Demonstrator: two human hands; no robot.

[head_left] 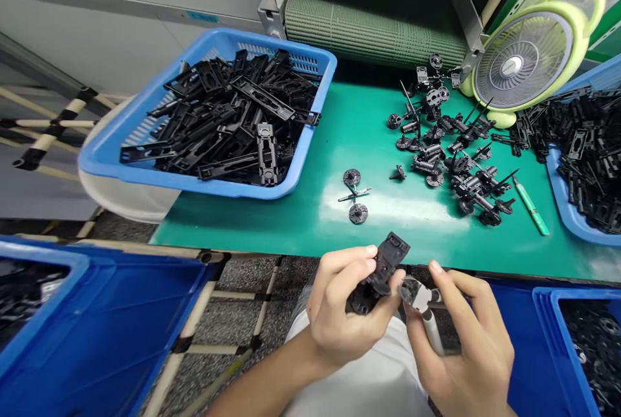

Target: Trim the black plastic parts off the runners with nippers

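Left hand (339,320) closed on a black moulded plastic part (383,271); right hand (466,346) gripping a white-shafted piece (431,330), its head just beside that part. Both sit just below the front edge of the green bench mat (301,236). On the mat: loose black assemblies (466,158), green utility knife (531,205). Blue basket (169,183) of black parts overlaps its far-left corner.
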